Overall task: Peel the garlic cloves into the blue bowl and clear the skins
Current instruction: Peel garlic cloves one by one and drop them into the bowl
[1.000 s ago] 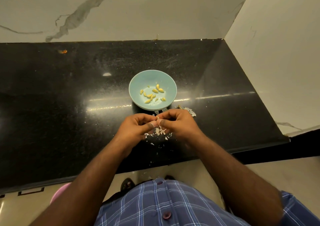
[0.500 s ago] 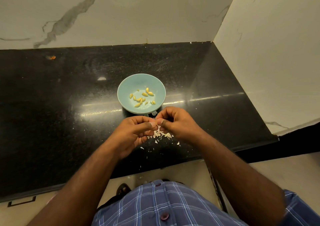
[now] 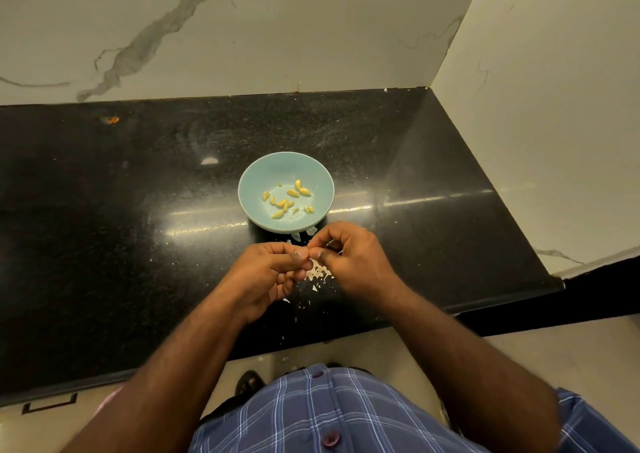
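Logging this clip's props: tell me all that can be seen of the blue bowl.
The bowl is small, round and pale blue, smooth and glossy like glazed ceramic. It stands upright on the black counter, just beyond both hands, which do not touch it. About a dozen peeled yellowish cloves lie loose on its bottom. A few skins lie on the counter by its near rim.

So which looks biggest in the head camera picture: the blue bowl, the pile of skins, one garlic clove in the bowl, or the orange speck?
1. blue bowl
2. pile of skins, partly hidden by the hands
3. and 4. one garlic clove and the orange speck look about alike; the speck lies farther away, so I won't rank them.
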The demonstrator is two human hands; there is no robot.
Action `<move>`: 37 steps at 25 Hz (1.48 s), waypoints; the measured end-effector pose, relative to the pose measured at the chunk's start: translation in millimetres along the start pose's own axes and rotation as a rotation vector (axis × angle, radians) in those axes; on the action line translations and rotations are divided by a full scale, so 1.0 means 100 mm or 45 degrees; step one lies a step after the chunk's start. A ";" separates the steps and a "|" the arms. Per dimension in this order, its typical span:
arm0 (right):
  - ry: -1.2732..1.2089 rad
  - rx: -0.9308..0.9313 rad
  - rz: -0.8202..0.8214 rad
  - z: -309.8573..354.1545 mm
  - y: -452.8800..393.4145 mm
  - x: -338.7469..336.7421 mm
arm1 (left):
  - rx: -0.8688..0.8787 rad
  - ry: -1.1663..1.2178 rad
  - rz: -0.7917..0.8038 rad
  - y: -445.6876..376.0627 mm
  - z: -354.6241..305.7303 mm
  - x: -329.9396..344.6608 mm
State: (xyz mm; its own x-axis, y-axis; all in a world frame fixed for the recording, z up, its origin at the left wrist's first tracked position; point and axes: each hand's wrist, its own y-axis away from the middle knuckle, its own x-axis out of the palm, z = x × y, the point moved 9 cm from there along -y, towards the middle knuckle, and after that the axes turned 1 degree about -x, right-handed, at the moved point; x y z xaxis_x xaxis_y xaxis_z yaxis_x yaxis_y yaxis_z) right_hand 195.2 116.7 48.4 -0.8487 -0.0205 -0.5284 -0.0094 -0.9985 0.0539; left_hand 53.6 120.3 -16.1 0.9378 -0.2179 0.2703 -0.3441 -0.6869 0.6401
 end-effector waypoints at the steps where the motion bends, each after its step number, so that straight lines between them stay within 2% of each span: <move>1: 0.049 -0.057 -0.054 0.03 0.01 -0.01 | -0.012 0.015 -0.013 0.00 0.01 0.00; 4: 0.100 -0.099 -0.129 0.05 0.03 0.00 | 0.020 0.006 -0.050 0.01 -0.01 0.01; 5: 0.070 -0.014 -0.114 0.00 0.02 0.01 | 0.106 -0.080 -0.095 0.01 -0.06 0.00; 8: -0.166 0.337 -0.031 -0.17 0.02 0.06 | 0.548 -0.622 -0.305 0.11 -0.34 -0.04; 10: -0.407 0.506 0.011 -0.22 0.06 0.12 | 0.755 -0.866 -0.342 0.21 -0.44 0.02; 13: -0.712 0.679 0.065 -0.25 0.11 0.20 | 0.901 -0.981 -0.336 0.31 -0.50 0.05; 17: -0.902 0.779 0.090 -0.22 0.15 0.23 | 1.054 -1.049 -0.329 0.40 -0.56 0.10; 19: -0.799 0.700 0.035 -0.20 0.13 0.19 | 0.967 -0.952 -0.331 0.35 -0.51 0.05; 20: -0.623 0.598 -0.010 -0.19 0.10 0.13 | 0.864 -0.861 -0.329 0.29 -0.46 0.01; 23: -0.143 0.253 -0.110 -0.10 0.05 0.05 | 0.555 -0.547 -0.264 0.13 -0.32 -0.05; 27: 0.186 -0.293 -0.214 0.15 0.10 0.01 | 0.281 -0.245 -0.177 0.09 -0.16 -0.05; 29: 0.288 -0.451 -0.256 0.23 0.13 0.02 | 0.193 -0.154 -0.150 0.10 -0.10 -0.03; 32: 0.211 -0.398 -0.299 0.18 0.14 -0.01 | 0.149 0.018 -0.104 0.11 -0.06 0.00; 37: -0.452 0.238 -0.132 -0.13 0.06 0.08 | 0.309 0.131 -0.134 0.14 -0.11 -0.01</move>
State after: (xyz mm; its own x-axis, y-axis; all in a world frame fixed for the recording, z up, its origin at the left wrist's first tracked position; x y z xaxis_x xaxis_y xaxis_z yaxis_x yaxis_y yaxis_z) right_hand 194.9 109.7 33.3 -0.9676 0.1309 -0.2161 -0.1723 -0.9673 0.1859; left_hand 47.0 118.4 0.1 0.9538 -0.0739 0.2912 -0.2126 -0.8508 0.4806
